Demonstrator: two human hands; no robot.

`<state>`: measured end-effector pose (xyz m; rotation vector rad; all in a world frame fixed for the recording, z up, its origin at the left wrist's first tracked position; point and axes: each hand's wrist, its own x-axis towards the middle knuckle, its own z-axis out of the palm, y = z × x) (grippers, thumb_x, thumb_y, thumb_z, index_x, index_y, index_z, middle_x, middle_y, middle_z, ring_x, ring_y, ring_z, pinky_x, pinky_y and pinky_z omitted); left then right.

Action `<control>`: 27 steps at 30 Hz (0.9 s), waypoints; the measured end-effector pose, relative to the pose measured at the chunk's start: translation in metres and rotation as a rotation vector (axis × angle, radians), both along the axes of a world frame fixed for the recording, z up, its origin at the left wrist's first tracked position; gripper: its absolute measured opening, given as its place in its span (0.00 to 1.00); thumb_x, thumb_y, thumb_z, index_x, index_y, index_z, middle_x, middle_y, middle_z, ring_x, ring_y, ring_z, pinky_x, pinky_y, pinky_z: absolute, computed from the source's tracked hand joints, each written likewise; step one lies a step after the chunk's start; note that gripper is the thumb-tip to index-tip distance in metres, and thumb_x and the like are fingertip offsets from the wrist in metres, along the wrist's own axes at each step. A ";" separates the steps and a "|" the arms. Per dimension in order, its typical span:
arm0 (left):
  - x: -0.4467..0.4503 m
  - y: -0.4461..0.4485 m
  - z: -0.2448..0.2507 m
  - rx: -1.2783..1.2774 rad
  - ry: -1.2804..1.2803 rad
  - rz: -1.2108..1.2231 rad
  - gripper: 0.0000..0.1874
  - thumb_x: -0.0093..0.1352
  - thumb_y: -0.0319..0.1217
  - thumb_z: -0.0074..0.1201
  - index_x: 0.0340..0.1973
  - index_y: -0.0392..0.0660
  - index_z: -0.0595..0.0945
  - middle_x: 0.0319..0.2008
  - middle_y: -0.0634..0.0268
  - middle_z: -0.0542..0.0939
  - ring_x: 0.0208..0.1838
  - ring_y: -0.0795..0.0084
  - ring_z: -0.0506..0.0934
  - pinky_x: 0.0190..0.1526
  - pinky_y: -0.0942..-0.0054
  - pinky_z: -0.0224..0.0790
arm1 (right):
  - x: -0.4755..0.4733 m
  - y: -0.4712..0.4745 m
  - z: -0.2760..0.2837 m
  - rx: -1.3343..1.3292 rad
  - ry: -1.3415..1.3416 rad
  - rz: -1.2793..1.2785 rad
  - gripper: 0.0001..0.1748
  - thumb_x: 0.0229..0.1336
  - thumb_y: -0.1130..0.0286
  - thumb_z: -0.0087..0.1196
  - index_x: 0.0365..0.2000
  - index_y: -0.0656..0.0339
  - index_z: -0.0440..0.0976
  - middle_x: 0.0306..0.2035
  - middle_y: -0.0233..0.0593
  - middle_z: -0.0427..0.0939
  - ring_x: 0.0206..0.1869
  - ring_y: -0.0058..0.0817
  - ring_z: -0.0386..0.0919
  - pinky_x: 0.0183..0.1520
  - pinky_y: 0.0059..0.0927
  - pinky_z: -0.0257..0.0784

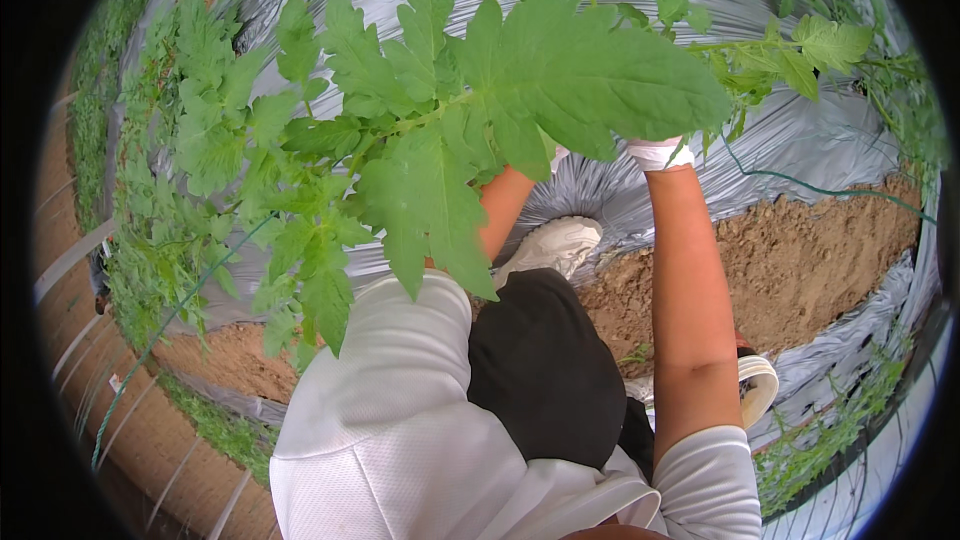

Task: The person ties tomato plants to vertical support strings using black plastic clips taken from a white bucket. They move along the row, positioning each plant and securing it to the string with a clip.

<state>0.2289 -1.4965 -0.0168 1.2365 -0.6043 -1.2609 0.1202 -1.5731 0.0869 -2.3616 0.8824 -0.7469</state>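
A large tomato leaf (pixel 585 75) hangs close before the camera and covers most of both hands. Of my left hand (pixel 559 158), only a scrap of white glove shows below the leaf's edge. My right hand (pixel 661 155) wears a white glove, whose cuff is visible; its fingers are hidden by the same leaf. What either hand holds is out of sight. Around them, silver-grey plastic mulch film (pixel 585 191) lies gathered in folds over the bed. Another tomato shoot (pixel 780 49) reaches in from the right, beyond my right hand.
Dense tomato plants (pixel 217 127) fill the left side. Green twine (pixel 825 187) crosses at right, and more green twine (pixel 180 304) slants down at left. Bare soil (pixel 810 262) borders the film. My white shoe (pixel 562 244) rests at the bed's edge.
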 end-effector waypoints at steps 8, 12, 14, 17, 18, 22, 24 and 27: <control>0.008 0.004 -0.003 -0.192 -1.125 -0.031 0.17 0.59 0.33 0.64 0.43 0.47 0.81 0.37 0.60 0.81 0.42 0.55 0.78 0.49 0.61 0.69 | -0.008 -0.006 0.002 0.243 -0.136 0.102 0.19 0.56 0.79 0.55 0.50 0.65 0.73 0.42 0.45 0.81 0.43 0.37 0.81 0.47 0.33 0.75; 0.001 0.012 -0.003 -0.079 -1.451 -0.358 0.15 0.61 0.33 0.61 0.44 0.49 0.80 0.43 0.63 0.80 0.49 0.61 0.75 0.53 0.56 0.65 | -0.006 -0.008 -0.020 0.363 -0.160 -0.002 0.17 0.55 0.75 0.58 0.47 0.61 0.76 0.41 0.46 0.81 0.43 0.41 0.80 0.46 0.35 0.75; -0.004 0.015 0.001 -0.126 -1.458 -0.349 0.15 0.64 0.35 0.57 0.46 0.48 0.79 0.45 0.60 0.79 0.52 0.62 0.74 0.55 0.52 0.63 | -0.006 -0.010 -0.032 0.459 -0.030 0.005 0.23 0.57 0.76 0.56 0.54 0.64 0.71 0.44 0.47 0.79 0.44 0.36 0.81 0.46 0.34 0.76; -0.012 0.017 0.011 -0.161 -1.192 -0.147 0.17 0.69 0.37 0.48 0.51 0.43 0.76 0.45 0.51 0.79 0.55 0.58 0.74 0.59 0.45 0.60 | -0.005 -0.011 -0.040 -0.138 0.110 0.049 0.27 0.53 0.67 0.61 0.54 0.62 0.71 0.43 0.51 0.80 0.39 0.43 0.82 0.42 0.38 0.78; -0.013 0.019 0.012 -0.074 -1.301 -0.249 0.19 0.69 0.36 0.47 0.53 0.40 0.73 0.42 0.47 0.79 0.53 0.53 0.75 0.58 0.46 0.61 | -0.004 -0.009 -0.039 0.051 0.265 0.019 0.30 0.49 0.64 0.63 0.54 0.61 0.72 0.40 0.53 0.80 0.37 0.47 0.81 0.40 0.41 0.77; -0.016 0.023 -0.001 0.182 -1.446 -0.748 0.21 0.70 0.33 0.46 0.57 0.37 0.69 0.37 0.43 0.80 0.48 0.46 0.77 0.57 0.49 0.64 | 0.007 0.002 -0.021 0.062 0.301 0.030 0.26 0.44 0.65 0.64 0.45 0.62 0.73 0.33 0.53 0.78 0.35 0.49 0.80 0.37 0.45 0.76; -0.019 0.025 -0.017 0.210 -1.200 -0.592 0.19 0.69 0.32 0.46 0.54 0.38 0.71 0.38 0.45 0.80 0.48 0.46 0.78 0.56 0.50 0.65 | 0.018 0.008 -0.012 0.058 0.334 -0.012 0.24 0.45 0.66 0.63 0.44 0.63 0.72 0.32 0.52 0.78 0.35 0.49 0.79 0.36 0.45 0.76; -0.025 0.025 -0.034 -0.118 -1.445 -0.244 0.17 0.68 0.33 0.47 0.50 0.39 0.75 0.38 0.49 0.81 0.47 0.47 0.78 0.54 0.51 0.66 | 0.029 0.011 -0.006 -0.007 0.305 0.029 0.23 0.50 0.66 0.61 0.47 0.62 0.71 0.35 0.50 0.79 0.40 0.50 0.79 0.41 0.45 0.76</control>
